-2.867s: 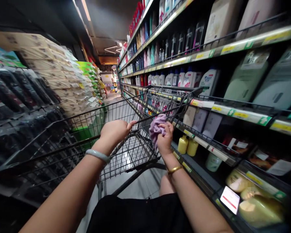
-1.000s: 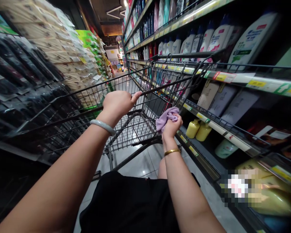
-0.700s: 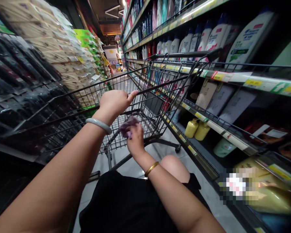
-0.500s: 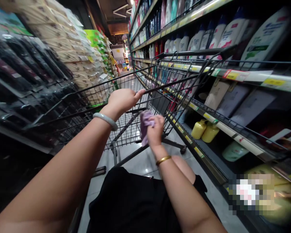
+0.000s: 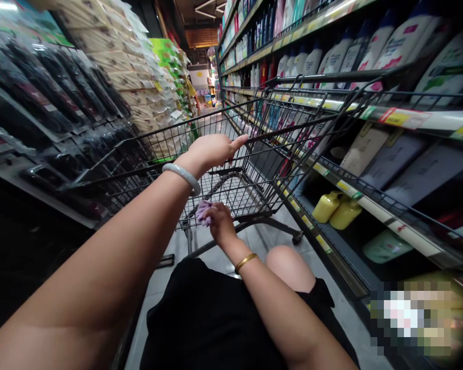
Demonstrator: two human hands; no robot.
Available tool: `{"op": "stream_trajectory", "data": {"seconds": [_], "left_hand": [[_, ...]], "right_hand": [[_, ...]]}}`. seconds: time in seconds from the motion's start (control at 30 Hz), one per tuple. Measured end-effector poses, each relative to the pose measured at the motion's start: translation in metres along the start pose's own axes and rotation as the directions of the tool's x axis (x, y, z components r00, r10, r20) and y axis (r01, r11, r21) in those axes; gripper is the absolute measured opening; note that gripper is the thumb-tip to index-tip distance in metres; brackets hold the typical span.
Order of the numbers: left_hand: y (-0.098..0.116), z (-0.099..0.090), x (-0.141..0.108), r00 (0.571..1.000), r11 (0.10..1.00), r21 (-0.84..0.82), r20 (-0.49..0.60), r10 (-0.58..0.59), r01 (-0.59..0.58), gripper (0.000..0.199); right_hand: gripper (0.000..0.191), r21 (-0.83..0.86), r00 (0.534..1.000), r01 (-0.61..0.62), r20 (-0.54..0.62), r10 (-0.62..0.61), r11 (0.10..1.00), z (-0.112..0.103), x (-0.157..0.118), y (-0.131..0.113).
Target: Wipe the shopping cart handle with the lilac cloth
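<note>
A black wire shopping cart [image 5: 239,195] stands in front of me. My left hand [image 5: 212,150], with a pale bangle [image 5: 182,177] at the wrist, is closed over its near top rail; the thumb lies along the bar. In my right hand [image 5: 223,226] is a crumpled purple cloth [image 5: 204,213], bunched between the fingers at the near lower part of the basket. Whether the cloth touches the wires I cannot tell. A gold bracelet [image 5: 246,262] circles the right wrist. The cart's handle [image 5: 339,77] extends to the upper right.
Shelves on the right carry white shampoo bottles [image 5: 401,43], boxes [image 5: 393,156] and yellow pump bottles [image 5: 345,212]. Packaged dark goods [image 5: 31,92] hang at the left, beside stacked beige packs [image 5: 111,56]. Tiled floor [image 5: 262,236] shows beneath the cart. My bare knee [image 5: 291,267] is close below it.
My right hand has moved left and slightly down along the basket with the cloth. My left hand keeps hold of the rail, while the view has shifted slightly.
</note>
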State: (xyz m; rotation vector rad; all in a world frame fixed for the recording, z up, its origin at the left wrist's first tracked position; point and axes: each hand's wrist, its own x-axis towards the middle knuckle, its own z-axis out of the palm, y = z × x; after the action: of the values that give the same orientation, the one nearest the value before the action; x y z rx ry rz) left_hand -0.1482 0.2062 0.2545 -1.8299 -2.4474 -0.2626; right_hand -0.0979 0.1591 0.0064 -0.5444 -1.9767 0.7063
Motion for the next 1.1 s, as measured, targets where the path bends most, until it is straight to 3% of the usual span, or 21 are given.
{"op": "stream_trajectory", "data": {"seconds": [0.1,0.17,0.23,0.3,0.37,0.47,0.57,0.7,0.77,0.87,0.97,1.03,1.1], "left_hand": [[-0.003,0.0,0.002,1.0,1.0,-0.015,0.01,0.0,0.001,0.091],[-0.005,0.002,0.003,1.0,1.0,-0.023,0.008,0.004,-0.003,0.092],[-0.005,0.003,0.004,1.0,1.0,-0.03,0.0,0.002,-0.002,0.094],[-0.006,0.003,0.004,1.0,0.999,-0.032,-0.001,-0.006,0.006,0.095],[-0.006,0.002,0.003,1.0,0.999,-0.031,0.006,-0.009,0.009,0.096],[-0.008,0.001,0.0,1.0,1.0,-0.026,0.012,0.0,0.001,0.096],[-0.011,-0.001,-0.001,1.0,1.0,-0.019,0.008,-0.005,0.005,0.097],[-0.017,-0.001,-0.001,1.0,1.0,0.012,0.002,0.006,-0.006,0.099],[-0.019,-0.001,0.0,1.0,1.0,0.02,-0.009,0.01,-0.01,0.099],[-0.022,0.0,0.001,0.999,0.999,0.035,-0.033,-0.002,0.003,0.099],[-0.027,0.002,0.001,0.998,0.999,0.043,-0.051,-0.019,0.022,0.096],[-0.032,0.004,0.001,0.996,0.998,0.057,-0.084,-0.015,0.019,0.094],[-0.038,0.006,0.001,0.99,0.996,0.088,-0.139,0.003,0.009,0.093]], "right_hand": [[0.025,-0.053,0.987,-0.059,-0.152,0.051,0.997,-0.035,0.019,0.012],[0.027,-0.125,0.956,-0.044,-0.294,0.005,0.991,-0.056,0.028,0.02],[0.028,-0.189,0.937,-0.052,-0.349,-0.018,0.981,-0.062,0.028,0.027],[0.03,-0.222,0.969,-0.064,-0.245,0.008,0.973,-0.053,0.016,0.033],[0.028,-0.223,0.998,-0.039,-0.059,0.026,0.974,-0.033,-0.002,0.036],[0.018,-0.185,0.991,0.038,0.131,-0.014,0.982,-0.01,-0.023,0.036],[0.019,-0.186,0.993,0.022,0.119,0.0,0.982,-0.017,-0.018,0.034],[0.027,-0.234,0.995,-0.045,-0.094,0.023,0.971,-0.06,0.01,0.041],[0.029,-0.272,0.986,-0.086,-0.163,0.042,0.958,-0.07,0.016,0.047],[0.03,-0.291,0.989,-0.135,0.011,0.144,0.947,-0.057,0.005,0.054],[0.023,-0.257,0.967,-0.12,0.188,0.171,0.959,-0.035,-0.009,0.053],[0.021,-0.249,0.969,-0.12,0.18,0.168,0.961,-0.035,-0.006,0.05],[0.022,-0.249,0.979,-0.128,0.125,0.163,0.96,-0.049,0.005,0.048]]}}
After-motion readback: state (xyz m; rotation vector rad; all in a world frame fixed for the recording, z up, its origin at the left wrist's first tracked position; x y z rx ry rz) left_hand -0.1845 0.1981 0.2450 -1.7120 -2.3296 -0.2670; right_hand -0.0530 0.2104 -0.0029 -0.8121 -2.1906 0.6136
